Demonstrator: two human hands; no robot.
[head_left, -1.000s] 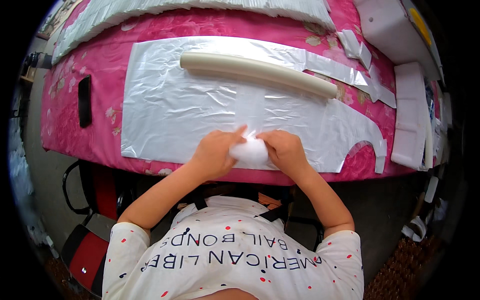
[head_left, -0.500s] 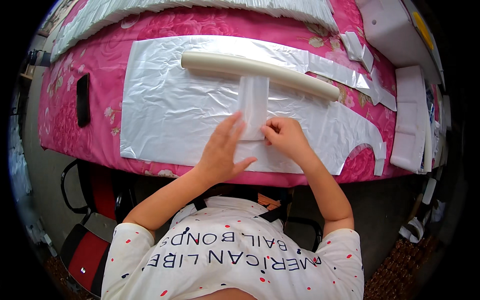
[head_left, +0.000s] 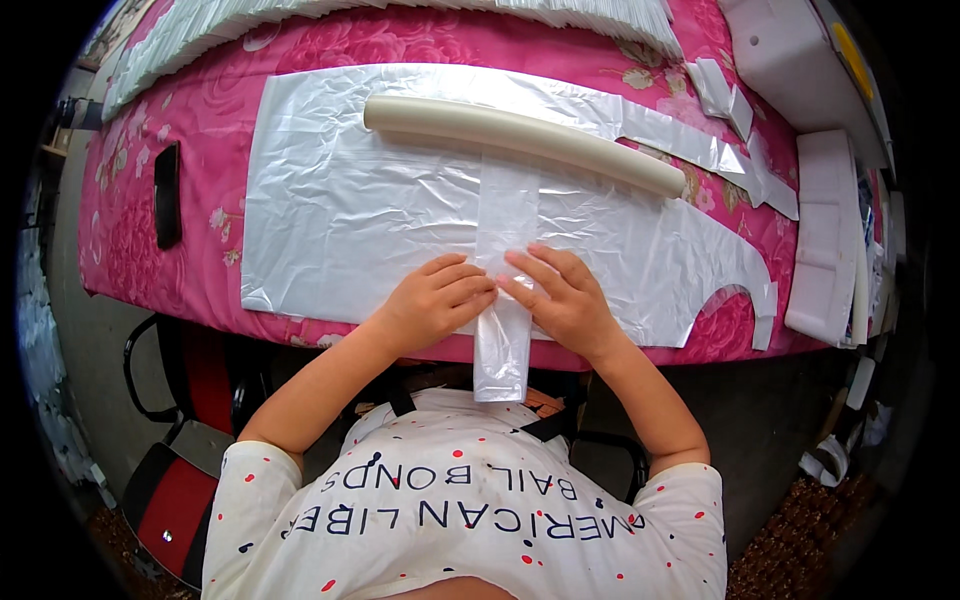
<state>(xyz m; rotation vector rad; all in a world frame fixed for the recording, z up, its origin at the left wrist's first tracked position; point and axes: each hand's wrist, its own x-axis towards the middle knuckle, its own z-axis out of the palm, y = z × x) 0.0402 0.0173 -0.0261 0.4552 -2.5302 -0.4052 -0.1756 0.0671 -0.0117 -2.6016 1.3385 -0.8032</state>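
A long narrow folded plastic bag [head_left: 501, 355], whitish and glossy, runs from beneath the roller toward me, its near end hanging past the table's front edge. My left hand [head_left: 432, 303] is closed at the strip's left edge, fingertips together on the film. Across from it, my right hand [head_left: 565, 300] rests on the strip with fingers apart. Under both lies a large flat white plastic sheet [head_left: 340, 220] with a curved cutout at its right end. A cream-coloured tube [head_left: 520, 137] lies across the sheet beyond my hands.
A pink floral cloth [head_left: 120, 230] covers the table. A dark phone [head_left: 167, 195] lies at left. A long row of stacked white folded bags [head_left: 380, 8] lines the far side. White foam boxes [head_left: 822, 235] stand at right, and a red-black chair [head_left: 175, 515] is at lower left.
The strip's near end now reaches past the table edge, where before it ended on the sheet. My left hand has come down onto it; my right hand has gone from a pinch to spread fingers.
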